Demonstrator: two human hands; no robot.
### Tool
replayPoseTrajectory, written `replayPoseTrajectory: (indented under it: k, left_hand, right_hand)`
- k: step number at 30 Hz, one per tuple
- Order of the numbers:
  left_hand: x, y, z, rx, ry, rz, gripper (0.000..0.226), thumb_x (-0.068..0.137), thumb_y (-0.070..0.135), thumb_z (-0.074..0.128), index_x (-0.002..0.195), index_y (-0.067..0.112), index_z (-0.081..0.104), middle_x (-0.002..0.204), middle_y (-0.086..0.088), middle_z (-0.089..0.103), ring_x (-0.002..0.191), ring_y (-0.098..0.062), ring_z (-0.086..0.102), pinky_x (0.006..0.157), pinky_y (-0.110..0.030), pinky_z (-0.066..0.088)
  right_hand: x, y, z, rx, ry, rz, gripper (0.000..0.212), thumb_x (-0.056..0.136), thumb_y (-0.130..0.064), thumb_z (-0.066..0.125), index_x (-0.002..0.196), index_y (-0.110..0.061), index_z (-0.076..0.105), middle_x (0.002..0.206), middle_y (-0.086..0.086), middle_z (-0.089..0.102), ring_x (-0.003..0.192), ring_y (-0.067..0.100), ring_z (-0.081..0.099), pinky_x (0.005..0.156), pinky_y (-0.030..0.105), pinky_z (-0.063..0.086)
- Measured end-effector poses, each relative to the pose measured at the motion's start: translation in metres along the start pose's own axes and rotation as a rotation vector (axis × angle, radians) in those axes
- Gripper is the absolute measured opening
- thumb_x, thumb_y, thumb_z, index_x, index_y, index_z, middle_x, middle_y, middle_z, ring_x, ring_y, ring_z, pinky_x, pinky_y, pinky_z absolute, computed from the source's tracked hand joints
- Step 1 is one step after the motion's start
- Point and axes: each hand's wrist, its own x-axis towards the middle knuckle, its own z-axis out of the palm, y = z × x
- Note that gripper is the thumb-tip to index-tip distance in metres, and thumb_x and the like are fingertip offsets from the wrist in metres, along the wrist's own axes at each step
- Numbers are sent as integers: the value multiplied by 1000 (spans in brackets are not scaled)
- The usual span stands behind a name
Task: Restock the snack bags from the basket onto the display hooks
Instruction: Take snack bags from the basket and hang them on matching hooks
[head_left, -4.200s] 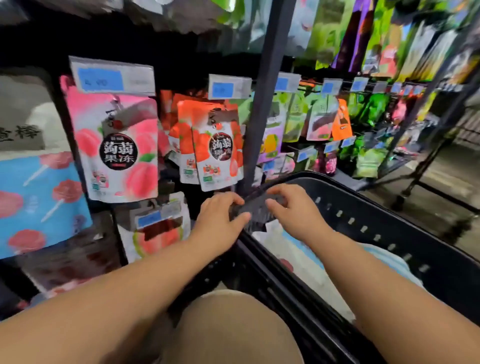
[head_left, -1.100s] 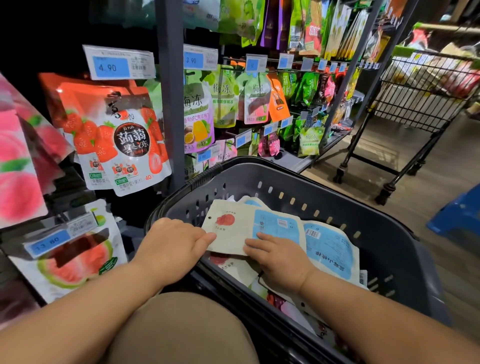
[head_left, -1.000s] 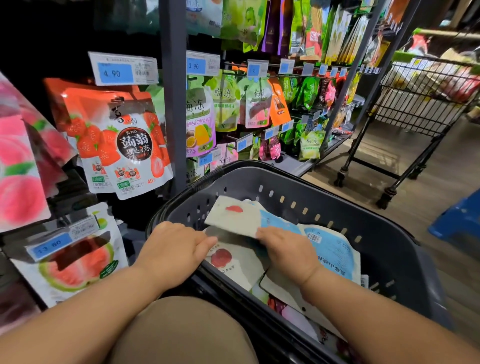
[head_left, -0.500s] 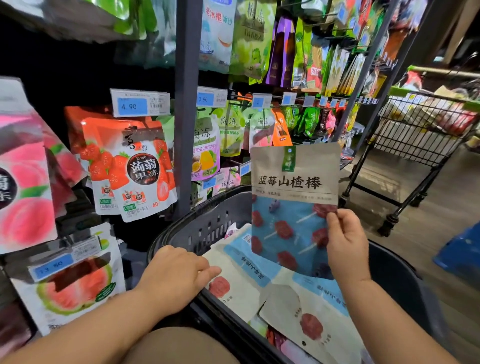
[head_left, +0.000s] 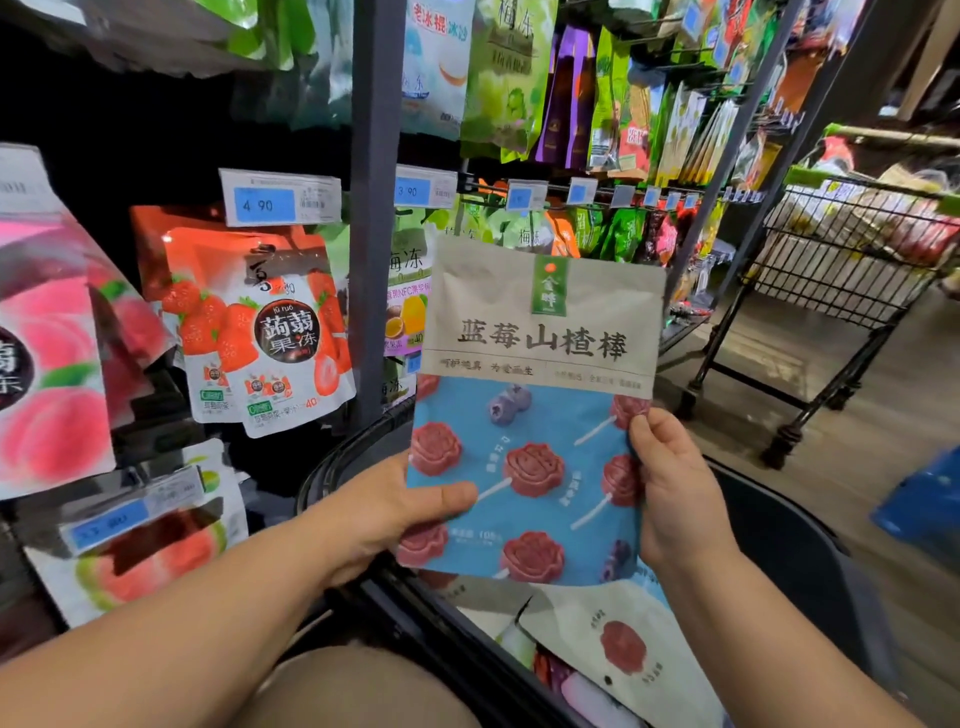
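I hold a beige-and-blue snack bag (head_left: 540, 374) printed with dark red lollipop shapes upright above the dark basket (head_left: 779, 551). My left hand (head_left: 384, 509) grips its lower left edge, thumb on the front. My right hand (head_left: 670, 493) pinches its right edge. More bags of the same kind (head_left: 618, 649) lie flat in the basket below. Hooks with hanging snack bags fill the display to the left and behind; an orange strawberry jelly bag (head_left: 260, 332) hangs under a 4.90 price tag (head_left: 280, 197).
A dark upright post (head_left: 374, 208) splits the display. Pink peach bags (head_left: 47, 374) and a watermelon bag (head_left: 145, 545) hang at the left. A wire shopping cart (head_left: 852, 249) stands on the floor at right, with a blue object (head_left: 924, 499) near the right edge.
My right hand lifted one bag out of the basket and raised it upright. My left hand left the basket rim and took hold of the bag's lower left edge.
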Motion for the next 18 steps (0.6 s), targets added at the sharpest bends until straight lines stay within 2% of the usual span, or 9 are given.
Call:
replayPoseTrajectory:
  k: [1,2,4,6,8,10,12,15,18]
  left_hand:
    - [-2,1,3,-36,-5,-24,35,65,26,86,97,15,78,109,-10,75,94,-23,73,74,-29,59]
    - [-4,2,5,-31,13,-35,23,75,20,79,97,14,77,109,-10,75,95,-23,73,75,-28,59]
    - [-3,-1,5,115,112,-4,18,84,22,74,101,18,74,109,-6,75,97,-19,72,82,-28,57]
    - [-3,0,5,393,314,49,4,90,26,71,92,23,73,96,0,76,89,-15,70,81,-24,51]
    - [-3,-1,3,620,539,87,11,94,23,65,86,20,72,84,0,72,82,-17,64,70,-24,43]
    - [-4,-4,-2,724,660,112,19,95,24,62,100,9,74,95,-10,71,93,-27,64,73,-27,38]
    - [-6,-7,-7,682,735,127,25,96,24,60,109,5,71,108,-16,71,106,-32,62,79,-28,36]
    - [-7,-10,-12,579,805,146,27,98,22,57,113,3,68,116,-18,68,114,-32,60,84,-27,34]
    - [-10,-11,-13,567,805,115,29,100,24,54,114,3,67,118,-20,66,115,-33,57,82,-28,32]
  right_hand:
    - [1,3,3,-13,2,-8,16,101,-12,45,91,-13,57,80,3,73,69,14,68,66,30,58]
    - [2,4,5,-23,-1,-16,16,101,-11,45,91,-13,57,80,3,73,69,13,68,66,29,58]
    - [7,7,3,-81,-38,-28,16,102,-10,45,94,-13,58,83,2,73,72,13,68,68,30,57]
    - [14,7,-7,-266,-108,-12,18,103,-10,44,98,-15,61,83,-1,73,71,11,67,65,26,56]
    - [23,10,-24,-553,-169,58,20,105,-15,45,103,-18,65,91,-2,73,81,13,69,72,27,56]
    - [33,15,-47,-954,-138,117,17,102,-23,52,107,-23,68,104,-3,72,99,17,67,87,33,52]
    - [43,20,-73,-1331,-95,192,21,98,-29,57,116,-25,67,116,-4,68,107,18,62,93,33,48]
    - [52,28,-106,-1537,-42,409,39,93,-40,60,130,-27,58,130,2,61,111,23,60,96,36,49]
    - [54,33,-126,-1682,18,534,59,93,-46,59,147,-29,40,142,7,48,117,29,56,91,39,51]
